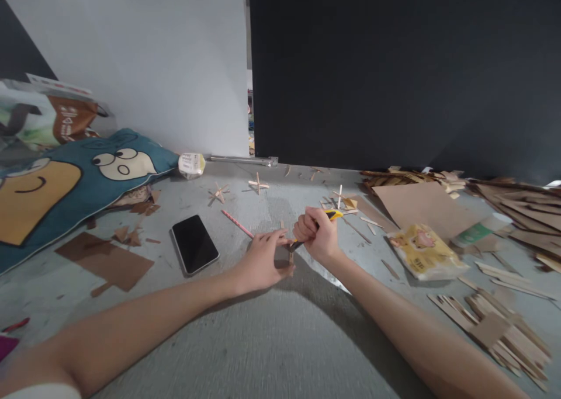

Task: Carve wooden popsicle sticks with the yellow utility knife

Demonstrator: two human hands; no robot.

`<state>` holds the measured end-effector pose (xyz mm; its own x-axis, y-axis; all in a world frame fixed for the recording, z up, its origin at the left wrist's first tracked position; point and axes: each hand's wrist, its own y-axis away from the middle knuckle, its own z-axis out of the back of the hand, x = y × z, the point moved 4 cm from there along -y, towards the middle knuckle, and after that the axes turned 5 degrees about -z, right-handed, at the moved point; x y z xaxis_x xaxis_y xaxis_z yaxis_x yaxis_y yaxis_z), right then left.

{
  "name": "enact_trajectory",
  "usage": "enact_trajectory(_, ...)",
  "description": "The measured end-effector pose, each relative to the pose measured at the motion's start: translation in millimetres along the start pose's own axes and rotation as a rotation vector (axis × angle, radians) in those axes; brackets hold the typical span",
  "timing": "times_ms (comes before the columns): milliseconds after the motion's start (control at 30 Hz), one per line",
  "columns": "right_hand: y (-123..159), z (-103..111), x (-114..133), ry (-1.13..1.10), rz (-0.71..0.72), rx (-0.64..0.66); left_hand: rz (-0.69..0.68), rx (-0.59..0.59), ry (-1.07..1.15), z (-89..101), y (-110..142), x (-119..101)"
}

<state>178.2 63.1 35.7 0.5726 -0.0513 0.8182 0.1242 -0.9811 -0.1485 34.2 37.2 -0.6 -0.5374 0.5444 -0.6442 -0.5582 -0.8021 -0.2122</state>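
Observation:
My right hand (316, 231) is wrapped round a yellow and black utility knife (333, 214), its blade end pointing down and left. The knife's tip meets a short flat wooden craft stick (291, 259) on the grey surface. My left hand (262, 260) steadies that stick between thumb and fingers; the fingers partly cover it. A red-and-white striped straw (236, 224) lies just beyond my left hand. Left of it rests a black-screened phone (194, 244). Two small crossed-stick pieces, one star-like (218, 193) and one cross-shaped (258, 184), lie farther back.
To the left are a blue cartoon cushion (105, 177) and brown cardboard scraps (105, 262). On the right lie a yellow packet (425, 253), a green-and-white bottle (481, 231), a cardboard sheet (423, 209) and a bundle of craft sticks (493, 329). A dark panel (403, 72) stands behind.

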Motion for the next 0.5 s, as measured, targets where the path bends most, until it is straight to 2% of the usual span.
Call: enact_trajectory(500,0.5,1.5,-2.4,0.040,0.011,0.000,-0.014,0.012,0.000,0.2,0.3,-2.6)
